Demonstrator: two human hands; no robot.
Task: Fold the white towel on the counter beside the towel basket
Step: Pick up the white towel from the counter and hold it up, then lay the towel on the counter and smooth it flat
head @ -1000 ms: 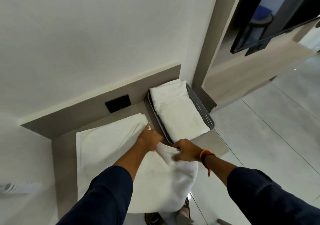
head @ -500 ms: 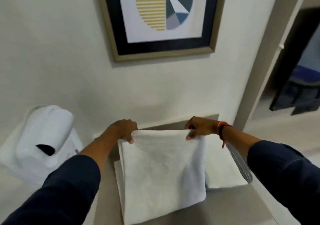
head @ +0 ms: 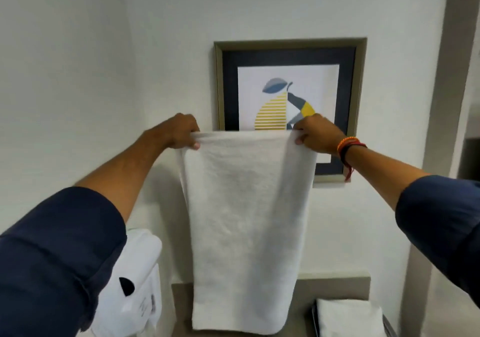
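Observation:
The white towel (head: 244, 222) hangs straight down in the air in front of the wall, doubled over, its lower fold just above the counter (head: 304, 310). My left hand (head: 179, 134) pinches its top left corner and my right hand (head: 317, 135) pinches its top right corner, both held high at picture level. The towel basket (head: 389, 327) sits at the lower right on the counter, with a folded white towel (head: 348, 318) lying in it. The towel hides most of the counter behind it.
A framed picture (head: 291, 50) hangs on the wall behind my hands. A white wall-mounted dispenser (head: 135, 284) sticks out at the lower left, next to my left sleeve. A beige wall post (head: 439, 128) runs down the right side.
Both hands lifted the towel off the counter and raised it high, so it now hangs full length. My view tilted up from the counter to the wall and picture.

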